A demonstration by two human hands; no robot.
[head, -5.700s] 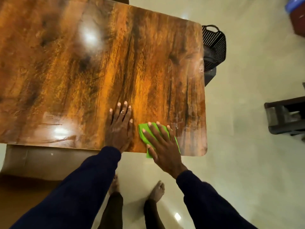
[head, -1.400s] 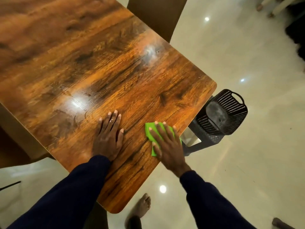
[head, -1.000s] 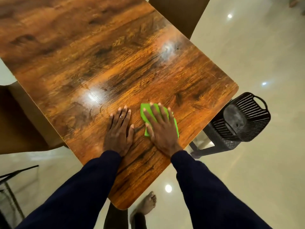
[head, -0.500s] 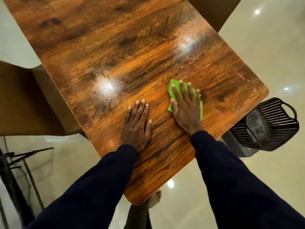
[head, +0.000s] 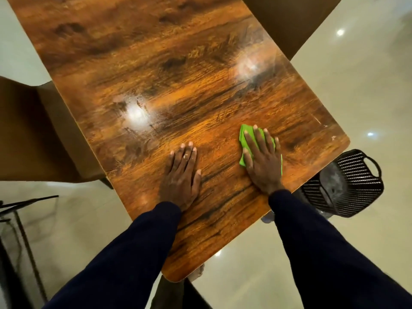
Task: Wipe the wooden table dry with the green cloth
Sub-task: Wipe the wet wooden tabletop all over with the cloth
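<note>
Pressing flat on the green cloth [head: 244, 133], right hand [head: 263, 162] has fingers straight and spread, none curled round it. Cloth lies on the wooden bench [head: 178, 74] near its right edge, mostly under the palm, with green showing past the fingertips and down both sides. Left hand [head: 181, 175] rests flat on bare wood just beside it, fingers straight and close together. Black slatted basket [head: 356, 186] shows past the bench's right edge, lower down. Brown chair [head: 26, 134] stands at the left edge.
</note>
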